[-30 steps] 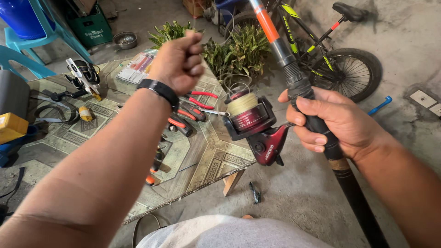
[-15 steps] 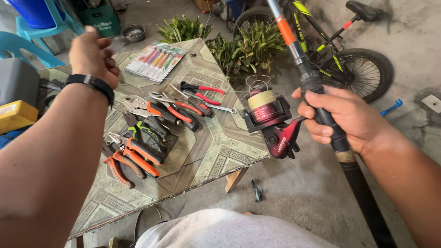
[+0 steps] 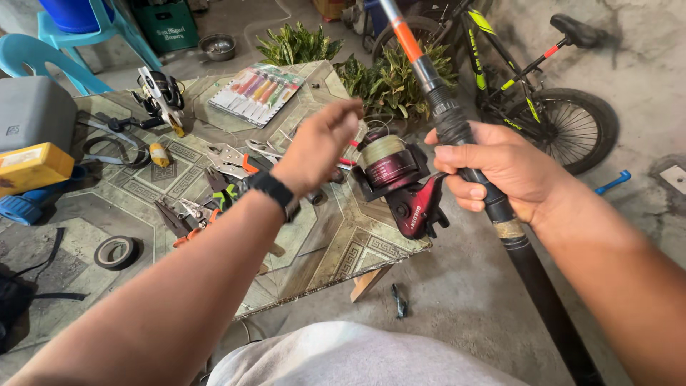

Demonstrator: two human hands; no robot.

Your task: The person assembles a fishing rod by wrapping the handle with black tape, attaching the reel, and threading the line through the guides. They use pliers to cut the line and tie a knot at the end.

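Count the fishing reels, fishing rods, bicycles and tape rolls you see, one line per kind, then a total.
Fishing reels: 2, red reel and table reel
Fishing rods: 1, fishing rod in the right hand
Bicycles: 1, bicycle
Tape rolls: 1, tape roll
Total: 5

Soft, even daylight fills the scene with only faint shadows, the left hand [image 3: 318,146] is motion-blurred, and wide-angle distortion bends the fishing rod [image 3: 457,136] and bicycle [image 3: 543,100] toward the edges.
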